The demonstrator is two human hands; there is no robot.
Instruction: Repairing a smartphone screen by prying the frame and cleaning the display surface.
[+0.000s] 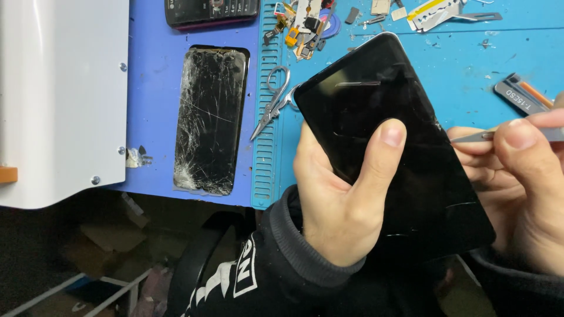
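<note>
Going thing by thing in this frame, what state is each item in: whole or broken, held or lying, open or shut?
Black phone: held tilted in the left hand, thumb across its dark glass.
Metal tool: pinched in the right hand, tip at the phone's right edge.
Cracked screen: shattered, lying flat on the blue mat.
Scissors: lying on the mat, blades shut.
Keypad phone: lying at the top edge, partly out of view.

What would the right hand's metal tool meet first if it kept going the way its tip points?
The right hand aims its thin metal tool leftward at the right edge of the black phone, seemingly the first contact, though depth is unclear.
</note>
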